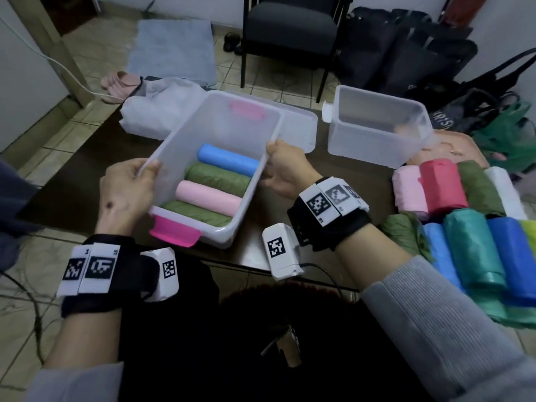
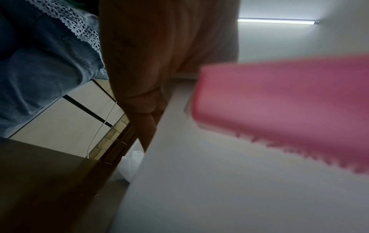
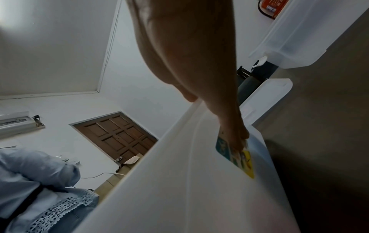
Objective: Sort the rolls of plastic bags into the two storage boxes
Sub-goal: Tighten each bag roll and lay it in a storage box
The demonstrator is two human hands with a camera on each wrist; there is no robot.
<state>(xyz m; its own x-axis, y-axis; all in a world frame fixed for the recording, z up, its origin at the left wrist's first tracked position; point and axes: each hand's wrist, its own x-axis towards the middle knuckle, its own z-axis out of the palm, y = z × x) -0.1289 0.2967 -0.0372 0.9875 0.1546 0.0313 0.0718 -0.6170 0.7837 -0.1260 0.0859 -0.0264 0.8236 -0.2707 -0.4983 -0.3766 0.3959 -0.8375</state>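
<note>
Black-and-white square code tags point(image 1: 318, 205) on wrist bands; tiny characters beside them too small to read. White lettering on dark bag point(image 1: 441, 118), far right, partly hidden, unreadable. Colourful sticker point(image 3: 237, 157) on box wall point(image 3: 179, 173), print too blurred to read. Red object point(image 3: 273, 6) high on wall carries white print, illegible. No legible words anywhere.

Beige tiled floor point(image 1: 87, 111) with grey mat point(image 1: 174, 47). Dark chair point(image 1: 290, 27) behind dark table point(image 1: 72, 181). White walls, brown panelled door point(image 3: 117, 135), lit ceiling tube point(image 2: 277, 21).
</note>
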